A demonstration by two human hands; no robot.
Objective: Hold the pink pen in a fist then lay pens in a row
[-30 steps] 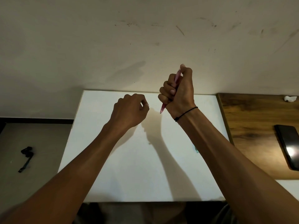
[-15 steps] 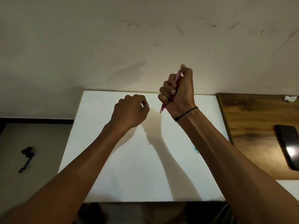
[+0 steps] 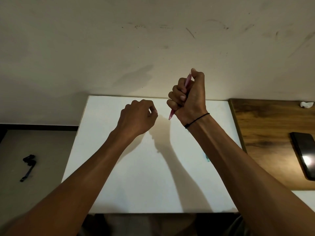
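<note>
Smooth white rectangular tabletop (image 3: pixel 153 176) against a scuffed cream wall (image 3: pixel 119 48); a dark-grained wooden desk (image 3: pixel 265 133) adjoins it, bearing a glossy black slab phone (image 3: pixel 305 157). Right hand (image 3: pixel 189 97) is fisted around a slim pink plastic pen (image 3: pixel 171 114), upright above the far edge. Left hand (image 3: pixel 138 118) is curled nearby; contents indiscernible.

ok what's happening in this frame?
A person holds both arms out over a white rectangular tabletop. The right hand grips a slim pink pen in a fist, tip pointing down, thumb on its top end. The left hand is curled, and it is unclear whether it holds anything. A black phone lies on the brown wooden surface to the right.
</note>
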